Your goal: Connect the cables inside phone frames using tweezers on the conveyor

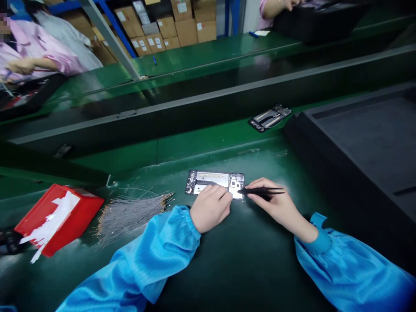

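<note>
An opened smartphone (212,177) lies flat on the green bench, its circuit board and metal inner plate exposed. My left hand (210,210) presses on its near edge with curled fingers, hiding part of the plate. In my right hand (281,209) a pair of black tweezers (264,190) is pinched, the tips at the board on the phone's right end. Whether the tips grip any part is too small to tell. Left of my left hand lies a bundle of thin grey cables (130,216) with gold-coloured ends.
A red box (89,210) with torn white strips (53,223) stands at left. Another opened phone (271,118) lies beyond, beside a big black foam tray (364,125) at right. Across a raised rail (208,97), people in pink sleeves work; cardboard boxes (186,32) are stacked behind.
</note>
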The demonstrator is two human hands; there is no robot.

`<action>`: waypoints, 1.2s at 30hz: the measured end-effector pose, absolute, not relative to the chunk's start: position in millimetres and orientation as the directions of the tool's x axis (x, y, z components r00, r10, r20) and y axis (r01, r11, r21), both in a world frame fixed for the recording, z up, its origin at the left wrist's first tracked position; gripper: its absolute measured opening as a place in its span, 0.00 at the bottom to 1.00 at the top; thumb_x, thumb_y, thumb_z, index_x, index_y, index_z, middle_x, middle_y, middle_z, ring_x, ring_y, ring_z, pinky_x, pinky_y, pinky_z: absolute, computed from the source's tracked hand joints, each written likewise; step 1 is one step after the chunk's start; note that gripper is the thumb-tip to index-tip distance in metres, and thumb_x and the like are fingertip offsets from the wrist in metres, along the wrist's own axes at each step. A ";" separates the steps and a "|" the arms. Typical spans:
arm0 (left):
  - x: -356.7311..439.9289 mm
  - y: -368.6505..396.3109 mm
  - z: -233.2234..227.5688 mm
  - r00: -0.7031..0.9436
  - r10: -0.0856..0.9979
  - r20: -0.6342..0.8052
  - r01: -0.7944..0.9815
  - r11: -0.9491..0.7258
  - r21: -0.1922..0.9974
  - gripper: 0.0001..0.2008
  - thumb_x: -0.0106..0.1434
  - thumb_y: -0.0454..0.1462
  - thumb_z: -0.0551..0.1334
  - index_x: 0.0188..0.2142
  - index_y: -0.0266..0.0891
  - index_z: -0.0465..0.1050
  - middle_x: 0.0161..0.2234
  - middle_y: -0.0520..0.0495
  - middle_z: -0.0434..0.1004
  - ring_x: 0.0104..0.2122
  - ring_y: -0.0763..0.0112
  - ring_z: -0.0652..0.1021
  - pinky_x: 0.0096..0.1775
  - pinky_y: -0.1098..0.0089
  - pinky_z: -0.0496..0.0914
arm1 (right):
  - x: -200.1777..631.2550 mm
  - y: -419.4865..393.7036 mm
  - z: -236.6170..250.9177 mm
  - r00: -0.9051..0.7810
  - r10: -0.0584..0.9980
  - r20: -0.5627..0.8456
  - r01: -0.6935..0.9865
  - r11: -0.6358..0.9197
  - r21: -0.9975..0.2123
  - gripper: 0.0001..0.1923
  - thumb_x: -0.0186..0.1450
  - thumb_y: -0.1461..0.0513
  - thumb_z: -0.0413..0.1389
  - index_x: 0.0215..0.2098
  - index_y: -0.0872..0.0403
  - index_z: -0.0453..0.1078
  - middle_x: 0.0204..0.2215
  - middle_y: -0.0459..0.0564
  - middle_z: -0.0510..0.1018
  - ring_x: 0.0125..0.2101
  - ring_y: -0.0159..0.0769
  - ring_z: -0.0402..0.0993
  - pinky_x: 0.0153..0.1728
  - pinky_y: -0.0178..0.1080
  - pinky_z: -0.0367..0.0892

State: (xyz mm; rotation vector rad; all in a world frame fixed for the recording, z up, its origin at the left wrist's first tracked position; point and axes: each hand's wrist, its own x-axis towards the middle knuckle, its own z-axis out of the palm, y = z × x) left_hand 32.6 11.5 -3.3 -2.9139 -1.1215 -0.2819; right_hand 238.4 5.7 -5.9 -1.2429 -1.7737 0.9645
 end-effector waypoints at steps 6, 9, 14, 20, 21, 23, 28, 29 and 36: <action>35.5 12.9 -8.0 0.727 0.654 0.208 0.663 -0.748 0.036 0.09 0.62 0.34 0.50 0.28 0.38 0.65 0.26 0.49 0.63 0.29 0.69 0.64 0.30 0.67 0.57 | 238.4 5.9 -6.7 -0.207 0.967 0.147 0.398 0.221 -0.891 0.02 0.58 0.65 0.55 0.30 0.53 0.66 0.31 0.48 0.74 0.33 0.35 0.72 0.34 0.39 0.67; 35.4 13.4 -9.3 0.719 0.659 0.220 0.663 -0.746 0.066 0.10 0.63 0.34 0.50 0.27 0.37 0.65 0.26 0.49 0.63 0.29 0.69 0.64 0.30 0.68 0.57 | 239.2 5.4 -6.4 -0.208 0.968 0.139 0.411 0.216 -0.886 0.03 0.58 0.64 0.55 0.32 0.53 0.66 0.30 0.47 0.74 0.32 0.34 0.72 0.32 0.37 0.68; 36.8 14.2 -9.6 0.702 0.672 0.235 0.672 -0.735 0.095 0.11 0.63 0.33 0.49 0.27 0.37 0.65 0.26 0.49 0.63 0.29 0.69 0.64 0.30 0.69 0.58 | 238.9 6.0 -4.3 -0.226 0.964 0.139 0.436 0.228 -0.871 0.02 0.59 0.64 0.54 0.32 0.53 0.67 0.29 0.47 0.75 0.30 0.33 0.73 0.30 0.36 0.68; 36.9 14.3 -8.5 0.698 0.678 0.232 0.679 -0.729 0.087 0.10 0.62 0.33 0.50 0.27 0.37 0.65 0.25 0.49 0.63 0.29 0.69 0.65 0.30 0.69 0.58 | 238.3 6.0 -2.5 -0.228 0.962 0.153 0.450 0.244 -0.859 0.02 0.58 0.64 0.55 0.31 0.53 0.68 0.29 0.47 0.75 0.30 0.34 0.73 0.31 0.37 0.68; 36.9 14.1 -8.4 0.696 0.680 0.229 0.681 -0.727 0.089 0.10 0.62 0.33 0.50 0.26 0.37 0.65 0.25 0.49 0.63 0.29 0.69 0.65 0.30 0.69 0.58 | 238.3 5.8 -2.2 -0.223 0.962 0.158 0.455 0.246 -0.856 0.02 0.58 0.63 0.55 0.31 0.53 0.68 0.29 0.48 0.76 0.30 0.35 0.73 0.31 0.37 0.68; 37.1 13.8 -8.3 0.694 0.685 0.222 0.684 -0.723 0.094 0.10 0.62 0.33 0.50 0.26 0.37 0.65 0.26 0.49 0.63 0.29 0.69 0.65 0.30 0.69 0.58 | 238.5 5.4 -1.8 -0.212 0.964 0.160 0.463 0.244 -0.852 0.01 0.58 0.63 0.55 0.30 0.53 0.68 0.29 0.48 0.76 0.30 0.35 0.73 0.31 0.38 0.68; 39.0 12.9 -7.7 0.687 0.693 0.216 0.692 -0.716 0.095 0.09 0.62 0.33 0.50 0.27 0.37 0.65 0.26 0.49 0.63 0.29 0.69 0.65 0.30 0.68 0.59 | 238.0 5.2 -0.7 -0.224 0.961 0.163 0.465 0.252 -0.849 0.01 0.58 0.63 0.54 0.30 0.53 0.68 0.28 0.48 0.76 0.29 0.35 0.73 0.31 0.38 0.68; 39.4 12.8 -7.6 0.687 0.695 0.214 0.694 -0.714 0.093 0.09 0.62 0.33 0.50 0.27 0.37 0.64 0.26 0.49 0.63 0.29 0.69 0.65 0.30 0.68 0.59 | 237.8 5.3 -0.6 -0.226 0.960 0.167 0.464 0.256 -0.848 0.01 0.58 0.64 0.54 0.30 0.53 0.68 0.28 0.48 0.76 0.29 0.35 0.73 0.31 0.38 0.68; 40.0 12.9 -6.1 0.698 0.691 0.188 0.689 -0.720 0.089 0.09 0.62 0.33 0.50 0.27 0.37 0.65 0.26 0.48 0.63 0.29 0.69 0.65 0.30 0.68 0.59 | 237.5 5.3 -1.7 -0.227 0.959 0.168 0.467 0.258 -0.846 0.02 0.58 0.63 0.55 0.31 0.53 0.68 0.28 0.48 0.76 0.30 0.35 0.73 0.32 0.38 0.68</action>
